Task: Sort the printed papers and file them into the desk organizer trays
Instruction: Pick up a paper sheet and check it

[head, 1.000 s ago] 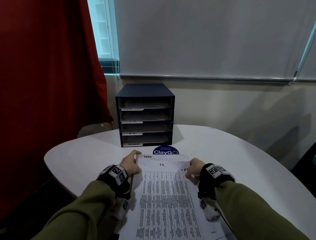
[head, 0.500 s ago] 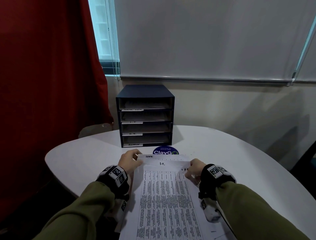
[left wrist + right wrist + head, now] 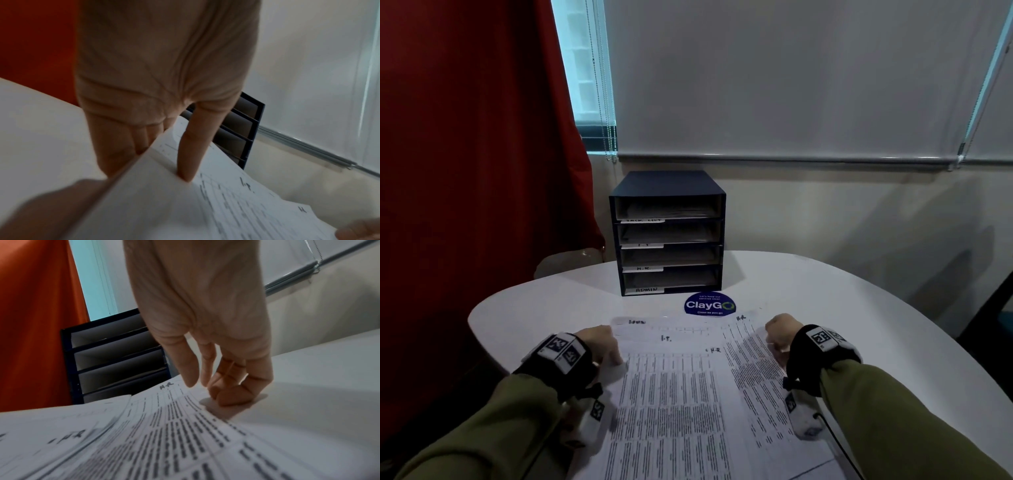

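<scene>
At the table's near edge, printed papers (image 3: 681, 394) are lying fanned (top corners marked I.T. and H.R.). Left hand (image 3: 599, 346) is pinching their left edge; right hand (image 3: 780, 334) is pressing curled fingers (image 3: 232, 395) on the right sheet. Beyond, near the far edge, the four-tray desk organizer (image 3: 669, 233) is standing.

Printed papers (image 3: 681, 404): white sheets densely printed in tables, fanned flat on the tabletop, top edges marked by hand "I.T." and "H.R."
Desk organizer (image 3: 669, 236): dark, upright, four stacked trays labelled TASK LIST, I.T., H.R., ADMIN; sheets seen inside.
</scene>
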The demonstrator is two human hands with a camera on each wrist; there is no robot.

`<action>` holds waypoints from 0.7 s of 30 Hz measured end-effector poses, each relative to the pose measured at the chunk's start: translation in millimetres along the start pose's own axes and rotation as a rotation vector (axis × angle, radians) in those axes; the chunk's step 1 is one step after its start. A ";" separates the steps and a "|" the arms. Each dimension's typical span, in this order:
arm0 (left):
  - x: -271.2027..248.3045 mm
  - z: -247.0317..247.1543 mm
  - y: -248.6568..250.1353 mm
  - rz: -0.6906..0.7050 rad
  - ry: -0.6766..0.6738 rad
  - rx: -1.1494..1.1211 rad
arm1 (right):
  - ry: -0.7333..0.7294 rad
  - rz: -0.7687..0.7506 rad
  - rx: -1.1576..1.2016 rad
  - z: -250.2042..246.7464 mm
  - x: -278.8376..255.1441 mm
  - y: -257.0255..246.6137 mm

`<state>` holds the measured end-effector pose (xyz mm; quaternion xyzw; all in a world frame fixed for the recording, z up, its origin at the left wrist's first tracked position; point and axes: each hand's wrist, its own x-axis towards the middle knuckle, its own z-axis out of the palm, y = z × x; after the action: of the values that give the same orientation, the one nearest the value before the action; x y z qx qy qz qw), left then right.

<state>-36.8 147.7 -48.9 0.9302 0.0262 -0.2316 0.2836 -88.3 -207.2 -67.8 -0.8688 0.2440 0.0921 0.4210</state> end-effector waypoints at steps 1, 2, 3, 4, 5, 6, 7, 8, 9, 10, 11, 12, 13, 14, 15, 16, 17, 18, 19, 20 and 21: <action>-5.5 -1.8 -2.8 -0.016 -0.029 0.019 | 0.003 0.005 -0.023 0.0 2.5 -0.5; -7.4 -0.7 -6.2 -0.019 -0.048 0.023 | 0.010 0.009 -0.063 1.1 4.9 -2.1; -6.9 -0.3 -10.7 -0.040 -0.076 0.033 | 0.021 0.006 -0.112 2.2 6.8 -4.5; -4.2 0.4 -15.2 -0.040 -0.077 -0.003 | 0.034 -0.003 -0.134 3.2 8.0 -7.0; -5.2 0.8 -16.6 -0.048 -0.088 -0.027 | 0.038 -0.013 -0.119 4.2 11.1 -9.0; -4.8 1.9 -18.4 -0.042 -0.088 -0.045 | 0.042 -0.023 -0.119 5.1 12.6 -10.7; -5.2 1.9 -18.8 -0.034 -0.092 -0.054 | 0.050 -0.032 -0.127 5.6 16.1 -12.0; -5.9 2.6 -19.0 -0.029 -0.096 -0.064 | 0.068 -0.038 -0.138 6.0 14.9 -13.4; -5.4 2.5 -19.1 -0.025 -0.087 -0.064 | 0.089 -0.046 -0.142 7.5 16.5 -14.2; -6.2 3.3 -18.4 -0.020 -0.081 -0.068 | 0.128 -0.054 -0.134 8.8 16.7 -14.5; -6.5 4.2 -17.9 -0.021 -0.077 -0.092 | 0.174 -0.076 -0.113 10.4 16.4 -14.8; -6.3 4.7 -17.4 -0.018 -0.074 -0.142 | 0.224 -0.104 -0.075 12.7 13.9 -16.7; -8.5 5.4 -15.3 -0.018 -0.082 -0.176 | 0.267 -0.146 -0.023 13.9 12.9 -17.6; -7.2 6.5 -13.8 -0.015 -0.080 -0.198 | 0.306 -0.190 0.047 14.3 10.9 -18.6; -6.9 6.9 -11.7 -0.008 -0.076 -0.205 | 0.343 -0.235 0.122 12.7 8.0 -19.8; -6.0 7.1 -9.0 0.004 -0.069 -0.224 | 0.388 -0.268 0.175 8.0 3.3 -22.2; -5.1 7.4 -5.6 0.010 -0.067 -0.246 | 0.445 -0.297 0.206 1.0 -1.1 -24.2; -0.7 8.4 -3.4 0.019 -0.062 -0.263 | 0.516 -0.325 0.232 -7.7 -7.1 -26.6; 1.3 9.0 1.0 0.018 -0.049 -0.266 | 0.591 -0.359 0.257 -18.4 -12.2 -28.7; 2.3 11.2 7.0 0.012 -0.020 -0.266 | 0.660 -0.403 0.281 -29.0 -17.6 -31.2; 0.1 14.2 14.6 0.005 0.019 -0.255 | 0.718 -0.449 0.297 -40.4 -23.5 -34.1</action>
<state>-40.0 127.8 -51.9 0.8889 0.0558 -0.2168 0.3998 -93.4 -212.5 -10.4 -0.8073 0.1905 -0.3449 0.4394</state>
